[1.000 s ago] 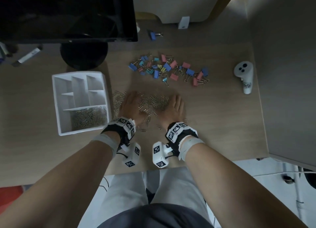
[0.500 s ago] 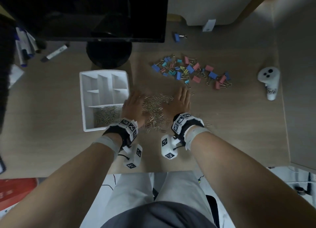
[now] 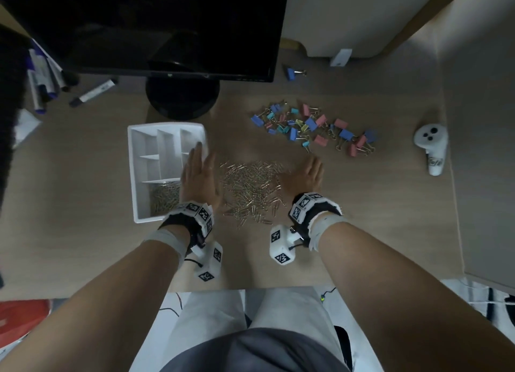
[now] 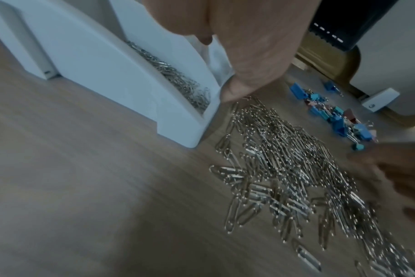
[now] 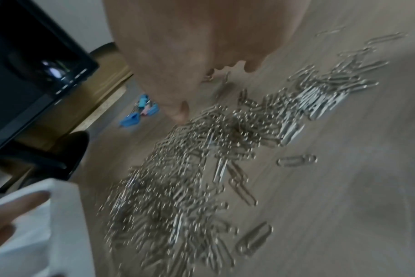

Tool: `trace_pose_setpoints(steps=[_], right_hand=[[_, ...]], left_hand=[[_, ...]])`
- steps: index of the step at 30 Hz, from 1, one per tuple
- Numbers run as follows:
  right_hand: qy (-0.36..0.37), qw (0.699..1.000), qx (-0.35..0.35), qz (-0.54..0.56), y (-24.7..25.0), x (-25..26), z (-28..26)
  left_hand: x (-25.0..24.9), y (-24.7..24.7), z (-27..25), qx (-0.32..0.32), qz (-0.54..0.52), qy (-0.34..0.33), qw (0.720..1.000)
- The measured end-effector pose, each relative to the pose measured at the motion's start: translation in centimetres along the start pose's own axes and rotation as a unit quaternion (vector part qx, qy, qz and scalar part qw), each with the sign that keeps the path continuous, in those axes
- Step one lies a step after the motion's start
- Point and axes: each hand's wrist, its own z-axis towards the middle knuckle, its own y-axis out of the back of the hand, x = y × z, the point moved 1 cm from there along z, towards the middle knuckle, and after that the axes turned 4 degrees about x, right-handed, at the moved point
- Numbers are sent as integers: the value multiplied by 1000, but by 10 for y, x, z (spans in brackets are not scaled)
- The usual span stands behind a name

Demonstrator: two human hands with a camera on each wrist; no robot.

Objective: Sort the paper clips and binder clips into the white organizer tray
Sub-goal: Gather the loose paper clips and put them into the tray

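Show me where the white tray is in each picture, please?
Head: the white organizer tray sits left of centre, beside the left hand.
Left wrist: it fills the upper left, with paper clips inside.
Right wrist: only a corner shows at the bottom left.
Shared landmark: the loose pile of paper clips lies on the desk right beside the tray in all three.

Dim, flat light throughout; head view darkens and bends toward its edges; both wrist views are motion-blurred, worst at 6 o'clock.
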Motion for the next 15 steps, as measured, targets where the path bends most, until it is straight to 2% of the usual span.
trace_pose_setpoints(steps=[2,4,9,11,14,15], right_hand=[[-14,1000,18,3,1,-5,3],[-9,999,50,-6,-3,-5,0],[59,992,101,-48,-25,11,-22],[75,994,79,-29,-31,18,-30],[108,993,-2,-45,-31,28,-33],[126,990,2,-57,-31,34,-32]], left_hand=[[-1,3,2,21,23,35,999],[-2,3,3,47,57,29,997],[0,3,3,82,83,29,993],[3,7,3,95,79,27,992],[16,11,5,111,73,26,991],[23,12,6,111,70,26,991]])
